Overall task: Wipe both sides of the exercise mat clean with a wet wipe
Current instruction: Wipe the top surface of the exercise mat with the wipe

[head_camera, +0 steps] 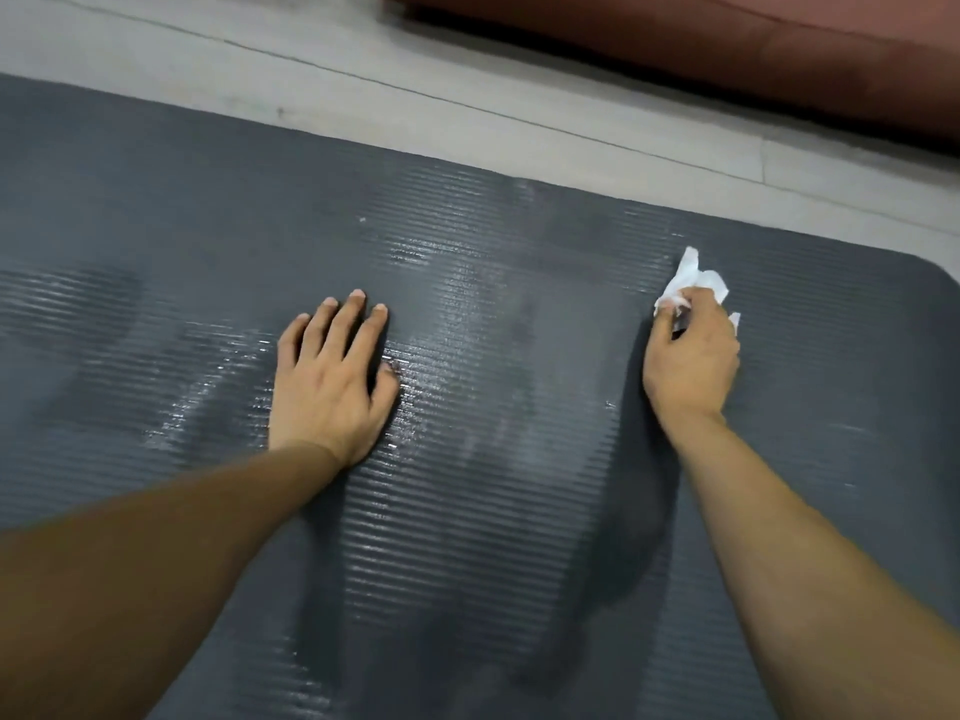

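Two hands are working on the exercise mat (493,459), which is lying flat on the pale floor (363,85) and filling most of the view. At about nine o'clock from centre, the left hand (332,376) is resting palm-down on the ribbed surface, fingers straight and slightly spread, holding nothing. Wet streaks are glistening between the hands. At about three o'clock, the right hand (691,356) is pressing down with fingers curled around a crumpled wet wipe (693,280), which is sticking out at twelve o'clock from the knuckles, near the mat's far edge. At one o'clock, a reddish couch (753,49) is sitting beyond the floor. Judging by its look, the mat is soft, light and floppy, slick where damp; taking hold at the rounded corner or long edge is looking best for turning it.
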`<state>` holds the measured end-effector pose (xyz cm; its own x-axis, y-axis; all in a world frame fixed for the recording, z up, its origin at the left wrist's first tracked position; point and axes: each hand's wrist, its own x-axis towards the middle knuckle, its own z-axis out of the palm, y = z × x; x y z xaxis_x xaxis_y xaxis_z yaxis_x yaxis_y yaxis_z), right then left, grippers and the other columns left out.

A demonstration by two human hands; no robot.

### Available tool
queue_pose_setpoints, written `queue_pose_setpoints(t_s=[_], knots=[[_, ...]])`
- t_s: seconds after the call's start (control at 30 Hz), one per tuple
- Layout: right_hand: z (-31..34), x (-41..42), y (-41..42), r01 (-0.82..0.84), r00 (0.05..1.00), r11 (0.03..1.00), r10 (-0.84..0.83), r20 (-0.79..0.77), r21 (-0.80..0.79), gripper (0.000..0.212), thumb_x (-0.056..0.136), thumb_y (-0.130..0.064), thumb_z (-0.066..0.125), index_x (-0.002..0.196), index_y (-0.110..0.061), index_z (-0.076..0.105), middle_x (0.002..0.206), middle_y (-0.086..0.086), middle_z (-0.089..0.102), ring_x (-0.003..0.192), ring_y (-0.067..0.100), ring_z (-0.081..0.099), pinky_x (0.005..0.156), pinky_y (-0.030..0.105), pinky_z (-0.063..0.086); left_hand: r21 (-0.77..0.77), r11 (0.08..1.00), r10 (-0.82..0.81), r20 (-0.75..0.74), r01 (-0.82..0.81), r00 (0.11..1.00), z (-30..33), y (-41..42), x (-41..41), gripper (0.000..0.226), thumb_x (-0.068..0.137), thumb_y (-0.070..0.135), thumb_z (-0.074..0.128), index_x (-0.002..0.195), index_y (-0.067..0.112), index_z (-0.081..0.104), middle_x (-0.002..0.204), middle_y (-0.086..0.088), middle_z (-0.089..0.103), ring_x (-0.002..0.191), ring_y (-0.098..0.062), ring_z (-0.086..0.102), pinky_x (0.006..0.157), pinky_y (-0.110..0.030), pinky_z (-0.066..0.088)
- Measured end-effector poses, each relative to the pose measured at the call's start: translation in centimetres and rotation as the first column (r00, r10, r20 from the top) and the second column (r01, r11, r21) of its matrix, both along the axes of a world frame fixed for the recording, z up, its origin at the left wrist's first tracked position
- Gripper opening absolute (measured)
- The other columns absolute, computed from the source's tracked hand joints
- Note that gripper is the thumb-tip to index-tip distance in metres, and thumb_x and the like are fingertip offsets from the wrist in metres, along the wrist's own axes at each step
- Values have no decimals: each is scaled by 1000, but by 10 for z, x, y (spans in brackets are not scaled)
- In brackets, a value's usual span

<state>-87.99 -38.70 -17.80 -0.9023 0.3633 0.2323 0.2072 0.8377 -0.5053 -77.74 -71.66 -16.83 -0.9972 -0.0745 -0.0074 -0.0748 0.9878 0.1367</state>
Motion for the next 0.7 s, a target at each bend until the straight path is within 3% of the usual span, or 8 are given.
queue_pose_setpoints(t_s=[0.13,0.27,0.33,0.43,0.47,0.57,0.63,0.7], knots=[[9,2,1,-60,997,998,60,46,-5,17,96,-19,43,106,-11,55,110,13,65,96,42,55,90,43,40,-17,999,-27,70,29,997,10,-1,67,67,102,45,29,164,21,23,171,-11,19,156,-35,22,126,-54,18],[1,-2,6,1,1000,999,-2,19,34,39,91,-11,50,130,-9,52,142,16,44,121,37,47,101,41,38,-5,998,-55,115,56,992,8,-21,147,70,100,50,32,165,24,20,173,-5,12,159,-30,12,126,-57,17],[-4,-8,7,43,999,997,-44,21,62,32,90,-6,48,120,-5,59,135,18,49,114,38,51,96,41,40,-16,998,-60,104,62,993,-2,-27,136,70,99,49,34,164,24,23,172,-6,14,159,-30,12,126,-58,16],[4,-12,-18,119,993,993,-119,5,14,31,86,-1,38,102,-12,62,111,6,61,91,32,57,77,36,40,-1,998,-68,105,68,992,-1,-25,131,71,98,48,36,164,24,24,172,-6,15,159,-31,12,125,-59,17],[7,-15,-39,120,992,992,-121,-28,-24,30,87,-3,38,100,-14,63,108,3,63,89,30,59,77,35,41,5,998,-68,97,68,993,-2,-25,131,71,98,48,36,164,25,24,173,-5,14,159,-30,12,125,-59,18],[9,-12,-146,-84,996,994,83,-16,-76,29,88,-3,44,99,-17,67,105,-1,66,94,24,62,93,33,33,9,997,-71,118,71,990,-2,-29,131,72,97,47,37,164,25,25,173,-5,14,159,-31,12,124,-61,18],[9,-10,-228,-284,954,950,293,55,-132,32,84,3,50,103,-13,70,111,4,67,101,25,62,93,33,33,20,997,-78,110,76,991,-4,-29,130,72,95,46,39,162,23,30,172,-6,17,159,-33,14,124,-61,18],[9,-10,-293,-468,876,873,478,54,-141,30,78,6,58,101,-7,72,107,10,69,101,30,61,89,35,41,28,996,-90,109,87,990,-5,-32,130,72,92,46,41,160,22,35,171,-8,19,158,-35,17,123,-62,19]])
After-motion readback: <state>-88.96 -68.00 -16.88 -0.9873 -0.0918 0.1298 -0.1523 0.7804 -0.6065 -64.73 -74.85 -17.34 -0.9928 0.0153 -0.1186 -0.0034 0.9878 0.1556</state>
